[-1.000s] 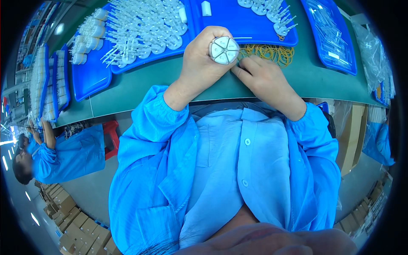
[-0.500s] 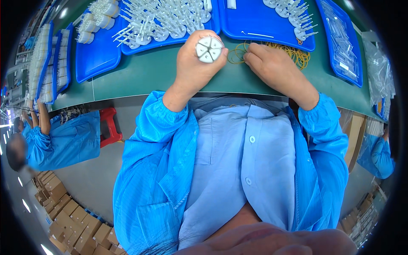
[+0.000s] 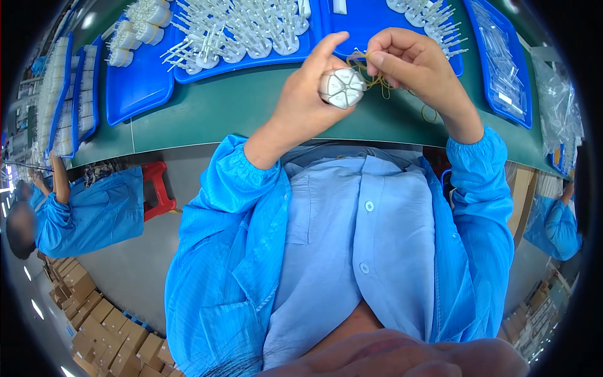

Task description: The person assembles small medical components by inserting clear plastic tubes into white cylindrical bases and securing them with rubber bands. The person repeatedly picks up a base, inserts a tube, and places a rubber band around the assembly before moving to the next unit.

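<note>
My left hand [image 3: 295, 103] is wrapped round a bundle of white wedge-shaped pieces [image 3: 343, 88] whose ends fit together in a circle. One finger of that hand points up and away from the bundle. Just right of it, my right hand [image 3: 422, 68] pinches thin yellow rubber bands [image 3: 379, 81] between thumb and fingertips. Several bands dangle below these fingers, close beside the bundle's end. How far any band reaches round the bundle is hard to make out. Another rubber band [image 3: 429, 114] lies on the green table [image 3: 207, 116] below my right wrist.
Beyond my hands, a blue tray [image 3: 251, 65] holds many white pronged parts. Banded white bundles [image 3: 149, 32] fill part of the left blue tray [image 3: 139, 94]. At right, clear plastic pieces [image 3: 499, 66] lie in another tray. A co-worker [image 3: 94, 213] sits left near a red stool [image 3: 161, 188].
My right hand has lifted rubber bands off the table and come up beside the bundle. My left hand has shifted right with the bundle and raised a finger.
</note>
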Demonstrator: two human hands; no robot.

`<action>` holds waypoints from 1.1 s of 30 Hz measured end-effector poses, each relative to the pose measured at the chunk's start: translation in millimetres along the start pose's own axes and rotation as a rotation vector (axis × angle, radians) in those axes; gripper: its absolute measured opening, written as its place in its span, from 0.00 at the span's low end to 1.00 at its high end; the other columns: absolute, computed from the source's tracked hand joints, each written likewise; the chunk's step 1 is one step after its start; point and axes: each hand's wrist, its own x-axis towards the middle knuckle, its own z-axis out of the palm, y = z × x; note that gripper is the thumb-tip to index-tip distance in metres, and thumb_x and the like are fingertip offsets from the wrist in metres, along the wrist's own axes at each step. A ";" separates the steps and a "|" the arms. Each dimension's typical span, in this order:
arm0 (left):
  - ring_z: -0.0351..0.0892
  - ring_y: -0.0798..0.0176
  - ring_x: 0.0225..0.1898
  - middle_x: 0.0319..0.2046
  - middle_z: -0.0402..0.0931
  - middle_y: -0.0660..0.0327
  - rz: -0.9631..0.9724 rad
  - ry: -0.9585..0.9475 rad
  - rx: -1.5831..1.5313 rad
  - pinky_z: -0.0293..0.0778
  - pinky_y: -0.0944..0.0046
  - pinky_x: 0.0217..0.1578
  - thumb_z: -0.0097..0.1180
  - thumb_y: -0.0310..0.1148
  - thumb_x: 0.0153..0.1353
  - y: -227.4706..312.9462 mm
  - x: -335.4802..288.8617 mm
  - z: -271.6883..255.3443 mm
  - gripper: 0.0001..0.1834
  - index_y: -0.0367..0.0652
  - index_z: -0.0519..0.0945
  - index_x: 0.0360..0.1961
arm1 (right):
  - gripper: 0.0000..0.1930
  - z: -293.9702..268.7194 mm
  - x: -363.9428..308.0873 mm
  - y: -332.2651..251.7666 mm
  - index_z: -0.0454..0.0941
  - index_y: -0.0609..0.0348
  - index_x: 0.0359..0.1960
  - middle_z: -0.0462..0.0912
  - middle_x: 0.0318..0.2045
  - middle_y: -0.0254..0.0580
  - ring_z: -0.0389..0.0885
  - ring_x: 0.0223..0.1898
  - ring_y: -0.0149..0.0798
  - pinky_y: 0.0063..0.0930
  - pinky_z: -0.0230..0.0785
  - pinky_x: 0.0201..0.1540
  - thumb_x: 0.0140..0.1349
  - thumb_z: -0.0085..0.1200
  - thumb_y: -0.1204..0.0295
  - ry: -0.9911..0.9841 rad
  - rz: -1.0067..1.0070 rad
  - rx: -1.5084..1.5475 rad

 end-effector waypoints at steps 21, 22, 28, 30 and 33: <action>0.80 0.59 0.34 0.34 0.79 0.55 -0.140 0.002 0.282 0.75 0.63 0.36 0.66 0.29 0.47 2.5 18.9 20.3 0.20 0.38 0.75 0.42 | 0.10 -13.7 -2.5 18.3 0.75 0.63 0.46 0.79 0.32 0.37 0.79 0.40 0.30 0.22 0.71 0.46 0.66 0.52 0.73 0.351 -0.245 0.093; 0.80 0.59 0.34 0.33 0.79 0.56 -0.161 -0.016 0.386 0.75 0.63 0.37 0.65 0.30 0.48 -2.0 24.6 21.2 0.20 0.38 0.75 0.43 | 0.10 -19.0 3.7 31.1 0.76 0.63 0.46 0.80 0.33 0.37 0.79 0.40 0.29 0.22 0.70 0.47 0.66 0.53 0.72 0.305 -0.214 0.212; 0.78 0.63 0.29 0.31 0.78 0.58 -0.073 -0.068 0.293 0.75 0.63 0.30 0.64 0.29 0.49 4.6 29.0 13.6 0.31 0.40 0.70 0.56 | 0.10 -22.3 11.8 46.1 0.76 0.62 0.46 0.80 0.33 0.35 0.77 0.40 0.26 0.20 0.67 0.48 0.66 0.52 0.71 0.283 -0.207 0.080; 0.75 0.67 0.25 0.31 0.77 0.60 -0.224 -0.121 0.173 0.72 0.67 0.24 0.63 0.27 0.49 8.7 25.4 2.5 0.36 0.43 0.65 0.61 | 0.10 -28.1 10.5 43.7 0.77 0.62 0.46 0.80 0.33 0.34 0.77 0.39 0.26 0.19 0.67 0.47 0.67 0.51 0.71 0.310 -0.213 0.042; 0.70 0.75 0.19 0.30 0.75 0.62 -0.412 -0.179 -0.086 0.65 0.74 0.15 0.63 0.24 0.50 13.1 25.8 -4.9 0.41 0.42 0.58 0.66 | 0.10 -33.8 12.1 47.4 0.76 0.61 0.47 0.80 0.32 0.33 0.77 0.38 0.25 0.19 0.67 0.45 0.67 0.51 0.71 0.313 -0.229 -0.053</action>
